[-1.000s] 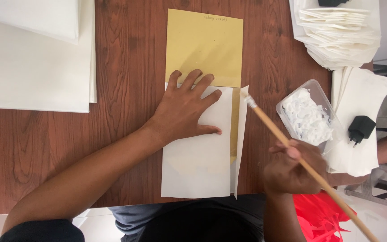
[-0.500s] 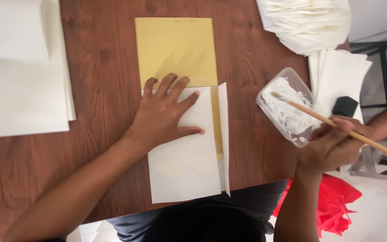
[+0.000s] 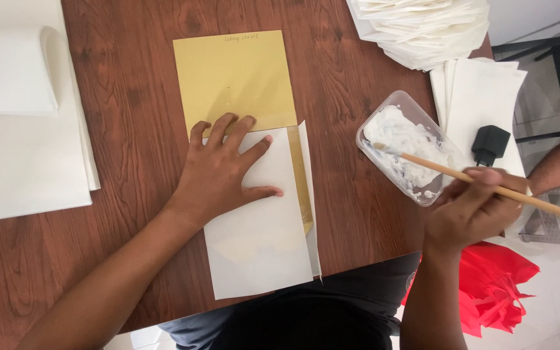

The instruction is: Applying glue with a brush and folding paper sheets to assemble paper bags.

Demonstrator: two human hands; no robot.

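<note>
Presently left hand lies flat, fingers spread, pinning white sheet near table's front edge. Right hand pinches brush, tip in paste tub.

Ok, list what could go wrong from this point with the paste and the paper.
1. The brush, loaded from the tub of white paste, may drip on the wooden table on its way to the sheet.
2. The white sheet overhangs the table edge; only the left hand pins it, so it could slide off the yellow card.
3. The right hand could knock the tub, which sits near the table edge.
</note>
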